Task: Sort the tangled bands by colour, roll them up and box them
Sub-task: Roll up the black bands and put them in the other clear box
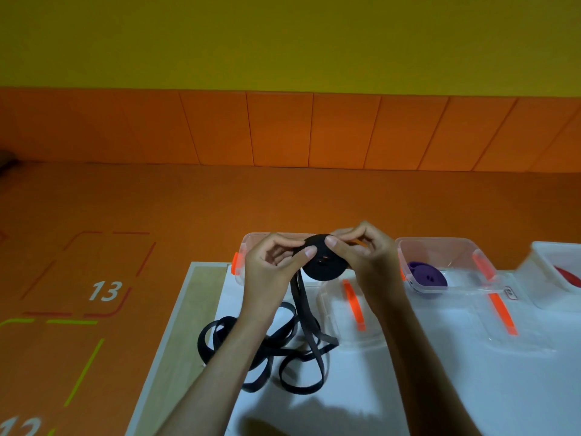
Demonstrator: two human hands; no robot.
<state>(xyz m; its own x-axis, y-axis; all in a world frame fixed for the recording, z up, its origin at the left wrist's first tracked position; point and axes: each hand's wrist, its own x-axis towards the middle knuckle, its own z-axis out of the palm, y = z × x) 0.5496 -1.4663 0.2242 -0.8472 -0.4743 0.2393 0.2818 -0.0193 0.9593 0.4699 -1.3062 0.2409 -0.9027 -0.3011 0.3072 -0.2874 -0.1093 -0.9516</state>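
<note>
A black band roll (323, 265) is held in the air above the table, pinched between both hands. My left hand (270, 265) grips its left edge with thumb and fingers. My right hand (361, 250) pinches its top right. From the roll a loose black tail (298, 309) hangs down into a tangle of black loops (283, 350) lying on the white table (440, 372). Behind my hands stands a clear box (248, 247) with orange clips. A second clear box (446, 262) to the right holds a purple roll (427, 276).
Two clear lids with orange strips (353, 305) (501, 313) lie in front of the boxes. A third clear box (556, 272) at the far right holds something red (569, 275). The table's left edge (176, 325) borders an orange floor with painted numbers.
</note>
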